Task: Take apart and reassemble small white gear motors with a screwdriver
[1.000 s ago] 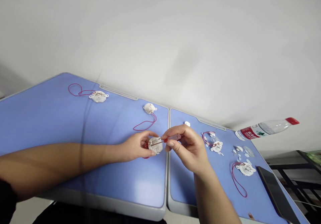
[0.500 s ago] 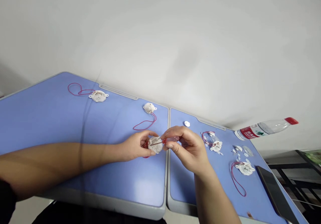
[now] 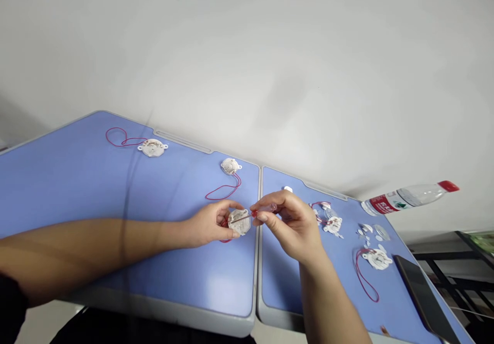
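My left hand [image 3: 210, 224] grips a small round white plastic unit [image 3: 241, 224] by its edge, thumb in front and fingers behind. Red wire from it shows beneath the fingers. My right hand [image 3: 287, 223] is closed on a small screwdriver [image 3: 266, 210] with a clear and red handle. Its thin shaft reaches left across the face of the unit, the tip near the unit's left side. Whether the tip touches a screw is too small to tell. Just beyond my left hand lies a similar white unit [image 3: 230, 166] with a red wire loop.
Another wired white unit [image 3: 153, 148] lies far left on the blue table [image 3: 116, 195]. To the right are opened units [image 3: 377, 259], small white pieces [image 3: 366, 228], a bottle with a red cap [image 3: 401, 199] and a dark phone [image 3: 422, 295]. A seam divides the two tabletops.
My right hand has shifted slightly right and up with the screwdriver, now partly covering the small white disc behind it. The left hand and its unit stay almost still.
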`<state>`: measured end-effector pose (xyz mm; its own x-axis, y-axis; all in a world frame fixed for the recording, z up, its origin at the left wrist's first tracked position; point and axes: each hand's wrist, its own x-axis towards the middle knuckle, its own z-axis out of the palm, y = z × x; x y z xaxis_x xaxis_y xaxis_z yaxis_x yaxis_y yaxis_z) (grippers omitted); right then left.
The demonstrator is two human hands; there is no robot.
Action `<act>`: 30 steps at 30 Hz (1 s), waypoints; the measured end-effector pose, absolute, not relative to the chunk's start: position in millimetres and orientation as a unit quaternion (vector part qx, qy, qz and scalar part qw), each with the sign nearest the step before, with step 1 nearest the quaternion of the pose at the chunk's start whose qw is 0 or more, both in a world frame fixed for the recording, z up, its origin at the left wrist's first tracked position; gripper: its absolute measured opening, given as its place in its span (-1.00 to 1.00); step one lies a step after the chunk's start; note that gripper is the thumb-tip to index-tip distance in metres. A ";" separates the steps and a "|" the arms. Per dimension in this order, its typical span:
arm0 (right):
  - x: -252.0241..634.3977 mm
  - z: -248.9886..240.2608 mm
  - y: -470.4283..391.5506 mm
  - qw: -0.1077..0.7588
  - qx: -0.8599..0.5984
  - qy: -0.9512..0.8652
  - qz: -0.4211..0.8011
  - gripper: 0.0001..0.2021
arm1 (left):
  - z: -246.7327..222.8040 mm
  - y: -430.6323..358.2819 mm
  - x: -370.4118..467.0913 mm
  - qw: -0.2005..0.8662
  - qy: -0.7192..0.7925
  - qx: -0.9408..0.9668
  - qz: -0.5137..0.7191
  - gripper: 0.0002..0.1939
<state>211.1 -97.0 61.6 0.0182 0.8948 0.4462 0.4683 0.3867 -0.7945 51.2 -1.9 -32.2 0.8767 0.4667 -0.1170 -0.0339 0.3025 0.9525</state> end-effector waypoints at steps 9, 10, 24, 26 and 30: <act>211.1 63.1 -99.3 0.494 -0.470 -0.692 0.239 -0.77 | -32.0 -1.6 50.9 0.786 0.182 0.570 0.156 -0.48; 213.3 65.2 -100.1 0.472 -0.460 -0.713 0.239 -0.75 | -31.9 -1.4 50.8 0.786 0.181 0.570 0.156 -0.48; 210.0 67.7 -101.1 0.434 -0.503 -0.736 0.129 -0.94 | -33.6 -3.1 50.2 0.776 0.199 0.577 0.162 -0.50; 208.2 66.6 -100.7 0.442 -0.506 -0.731 0.118 -0.93 | -33.0 -3.8 50.2 0.778 0.194 0.575 0.164 -0.51; 204.4 65.8 -99.5 0.458 -0.513 -0.718 0.106 -0.89 | -32.9 -4.8 50.7 0.781 0.189 0.570 0.169 -0.53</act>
<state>204.4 -99.5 65.8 -0.0547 0.8344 0.5484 0.6398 0.4510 -0.6223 50.7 -4.8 -32.9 0.8708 0.4808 -0.1030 -0.0488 0.2929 0.9549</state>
